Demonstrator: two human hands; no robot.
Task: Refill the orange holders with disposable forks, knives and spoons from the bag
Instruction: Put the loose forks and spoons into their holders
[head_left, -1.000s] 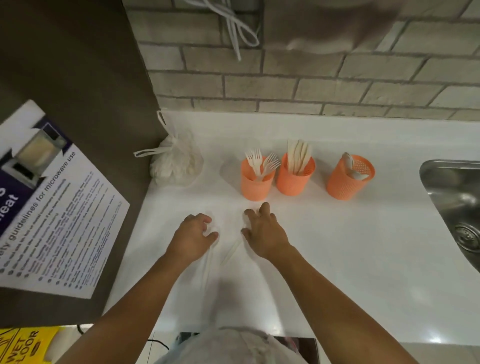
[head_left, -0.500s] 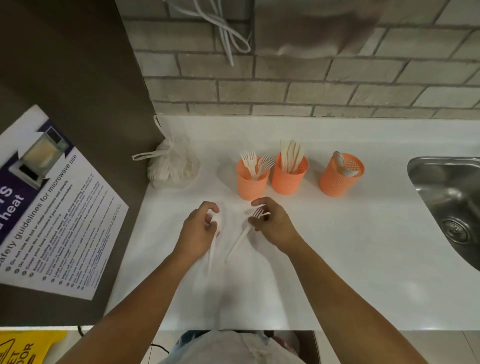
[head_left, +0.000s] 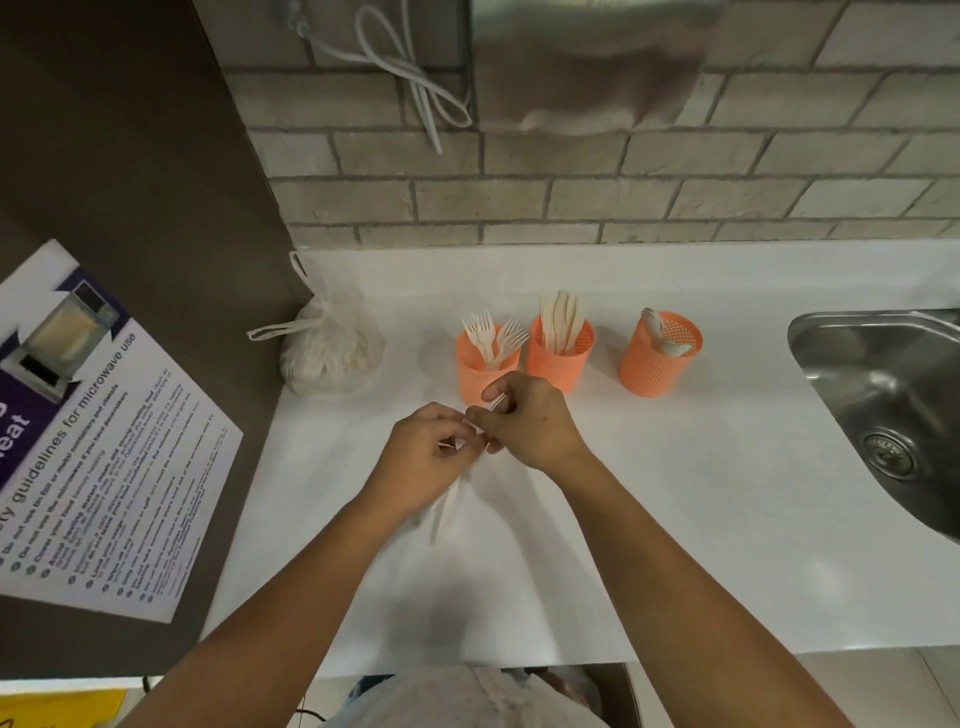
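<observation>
One head-worn wide-angle camera looks steeply down and forward over the white counter (head_left: 675, 493) toward the brick wall (head_left: 571, 197).

A shared kitchenette or staff pantry: a steel sink (head_left: 883, 395) sits in the white table's (head_left: 675, 519) right edge, a microwave safety notice (head_left: 104, 441) is posted left, and 3 orange holders (head_left: 558, 358) of disposable cutlery stand below a brick wall (head_left: 675, 197).

Heads of white plastic utensils (head_left: 448, 506) are covered by the fingers of left hand (head_left: 423, 449) and right hand (head_left: 530, 426); handle blurred, type unclear. Right hand hides base of orange mesh fork holder (head_left: 480, 364). Steel sink (head_left: 883, 395) cropped at right edge. Microwave-guidelines poster (head_left: 104, 441) cropped left, fine print unreadable.
</observation>
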